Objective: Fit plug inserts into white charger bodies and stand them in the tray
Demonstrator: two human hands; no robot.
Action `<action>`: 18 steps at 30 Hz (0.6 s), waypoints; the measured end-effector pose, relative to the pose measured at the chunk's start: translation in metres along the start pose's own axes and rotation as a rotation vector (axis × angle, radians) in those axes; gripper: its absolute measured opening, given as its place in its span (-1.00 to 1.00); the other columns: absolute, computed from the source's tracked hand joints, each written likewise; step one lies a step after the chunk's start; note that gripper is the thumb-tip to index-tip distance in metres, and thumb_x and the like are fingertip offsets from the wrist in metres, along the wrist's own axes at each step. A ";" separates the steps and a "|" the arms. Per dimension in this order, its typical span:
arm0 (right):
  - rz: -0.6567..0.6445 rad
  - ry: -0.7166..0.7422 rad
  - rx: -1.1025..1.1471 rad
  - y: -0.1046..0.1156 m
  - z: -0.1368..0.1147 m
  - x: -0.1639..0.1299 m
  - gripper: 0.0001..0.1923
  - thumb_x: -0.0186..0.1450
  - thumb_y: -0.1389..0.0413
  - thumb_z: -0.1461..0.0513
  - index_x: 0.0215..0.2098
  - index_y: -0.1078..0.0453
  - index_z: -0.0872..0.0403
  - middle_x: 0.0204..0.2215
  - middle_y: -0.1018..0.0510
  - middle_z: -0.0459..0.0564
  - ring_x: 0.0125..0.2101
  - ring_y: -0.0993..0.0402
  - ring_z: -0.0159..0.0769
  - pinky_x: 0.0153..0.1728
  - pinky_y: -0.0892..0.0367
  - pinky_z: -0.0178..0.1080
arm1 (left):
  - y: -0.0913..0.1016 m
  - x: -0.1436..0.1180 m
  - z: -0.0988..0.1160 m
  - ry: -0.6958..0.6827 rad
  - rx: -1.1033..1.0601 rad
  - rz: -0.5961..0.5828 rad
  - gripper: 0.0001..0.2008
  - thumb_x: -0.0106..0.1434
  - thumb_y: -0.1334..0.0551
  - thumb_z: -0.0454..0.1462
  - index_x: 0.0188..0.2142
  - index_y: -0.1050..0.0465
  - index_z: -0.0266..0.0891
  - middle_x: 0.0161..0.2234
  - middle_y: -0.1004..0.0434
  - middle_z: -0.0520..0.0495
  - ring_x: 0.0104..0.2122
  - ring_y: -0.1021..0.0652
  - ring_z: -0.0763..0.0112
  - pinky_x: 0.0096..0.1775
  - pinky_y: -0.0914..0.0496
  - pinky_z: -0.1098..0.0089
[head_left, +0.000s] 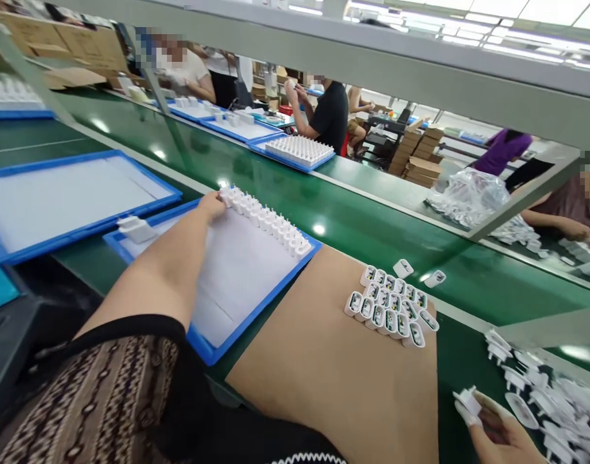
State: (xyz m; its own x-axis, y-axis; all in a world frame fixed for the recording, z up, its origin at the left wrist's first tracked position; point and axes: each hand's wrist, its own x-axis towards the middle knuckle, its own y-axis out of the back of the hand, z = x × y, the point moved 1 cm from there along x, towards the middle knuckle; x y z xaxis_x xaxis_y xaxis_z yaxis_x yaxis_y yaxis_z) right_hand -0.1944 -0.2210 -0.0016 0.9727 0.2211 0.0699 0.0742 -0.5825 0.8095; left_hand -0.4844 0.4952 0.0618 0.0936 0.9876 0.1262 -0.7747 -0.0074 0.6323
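My left hand (pixel 212 206) reaches across a blue-rimmed tray (pixel 256 316) lined with a white sheet. Its fingers are closed on a white plug adapter at the left end of a row of upright plug adapters (pixel 268 219) along the tray's far edge. At the lower right, my right hand (pixel 500 428), with white coverings on its fingertips, pinches a white plug cover (pixel 469 401) with prongs. Beside it lies a heap of loose plug covers (pixel 560 412). Between the hands, open white charger housings (pixel 391 309) with circuit boards inside stand grouped on brown cardboard (pixel 343 367).
Another lined blue tray (pixel 73 206) lies at left. A white block-shaped part (pixel 135 229) sits on the near tray's left corner. Two housings (pixel 404 268) stand on the green belt (pixel 295 200). Metal frame bars cross above; people work on the far side beside filled trays (pixel 299 151).
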 end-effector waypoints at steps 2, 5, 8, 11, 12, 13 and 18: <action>0.111 0.096 -0.085 -0.003 -0.012 -0.006 -0.43 0.11 -0.13 -0.07 0.00 -0.59 -0.01 -0.16 -0.68 0.11 -0.19 -0.64 0.15 -0.18 -0.50 0.10 | 0.001 0.004 0.004 0.047 0.041 0.007 -0.68 0.36 -0.36 -0.18 -0.04 -0.48 -0.39 -0.05 -0.54 -0.19 -0.06 -0.55 0.19 0.03 -0.47 0.07; 0.211 0.316 -0.162 -0.009 -0.031 -0.014 -0.45 0.19 -0.07 -0.05 0.00 -0.60 0.03 -0.18 -0.63 0.13 -0.17 -0.61 0.11 -0.21 -0.49 0.05 | -0.005 -0.006 0.032 -0.023 0.088 0.170 -0.52 0.17 -0.39 -0.39 0.06 -0.39 -0.51 0.17 -0.39 -0.39 0.19 -0.35 0.01 0.26 -0.21 -0.09; 0.206 0.433 -0.052 -0.016 -0.044 -0.018 -0.58 0.31 -0.06 0.00 -0.09 -0.61 0.04 -0.19 -0.63 0.13 -0.14 -0.61 0.01 -0.11 -0.51 0.00 | -0.036 -0.049 0.086 -0.474 0.028 0.225 -0.57 0.21 -0.28 -0.40 0.09 -0.43 -0.44 0.15 -0.43 -0.29 0.16 -0.38 0.11 0.25 -0.25 0.09; 0.206 0.358 0.133 -0.022 -0.047 -0.021 -0.67 0.30 -0.14 0.05 -0.08 -0.54 0.05 -0.20 -0.65 0.11 -0.21 -0.63 -0.09 -0.10 -0.54 -0.03 | -0.095 -0.120 0.152 -0.873 -0.022 -0.225 -0.69 0.31 -0.22 -0.27 0.00 -0.56 -0.30 -0.06 -0.61 -0.14 -0.07 -0.55 0.21 0.12 -0.40 0.23; 0.197 0.315 0.200 -0.024 -0.046 -0.021 -0.65 0.28 -0.18 0.05 -0.05 -0.50 0.06 -0.20 -0.65 0.11 -0.23 -0.64 -0.10 -0.12 -0.56 -0.04 | -0.118 -0.144 0.172 -0.942 0.004 -0.447 -0.63 0.29 -0.24 -0.24 0.06 -0.56 -0.26 -0.03 -0.63 -0.11 -0.06 -0.56 0.21 0.10 -0.42 0.26; 0.184 0.285 0.251 -0.026 -0.045 -0.022 -0.61 0.26 -0.20 0.05 -0.01 -0.47 0.07 -0.18 -0.65 0.12 -0.23 -0.64 -0.11 -0.14 -0.57 -0.05 | -0.140 -0.166 0.191 -0.972 0.040 -0.629 -0.53 0.26 -0.27 -0.23 0.17 -0.51 -0.24 0.05 -0.61 -0.12 -0.02 -0.57 0.20 0.10 -0.43 0.28; 0.049 0.361 0.201 -0.026 -0.053 -0.027 -0.68 0.28 -0.17 0.10 -0.08 -0.57 0.07 -0.08 -0.64 0.16 -0.09 -0.58 -0.06 -0.01 -0.51 0.03 | -0.221 -0.233 0.245 -0.996 0.264 -0.944 -0.26 0.03 -0.39 -0.34 0.26 -0.45 -0.17 0.28 -0.46 -0.13 0.20 -0.47 0.13 0.17 -0.36 0.36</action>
State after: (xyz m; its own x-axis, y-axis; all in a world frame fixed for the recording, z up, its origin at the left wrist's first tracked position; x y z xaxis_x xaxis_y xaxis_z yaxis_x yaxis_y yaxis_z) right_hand -0.2343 -0.1709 0.0065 0.8393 0.4287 0.3344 0.1060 -0.7323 0.6727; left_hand -0.1815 0.2278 0.0800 0.9937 0.1118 -0.0096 -0.0422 0.4512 0.8914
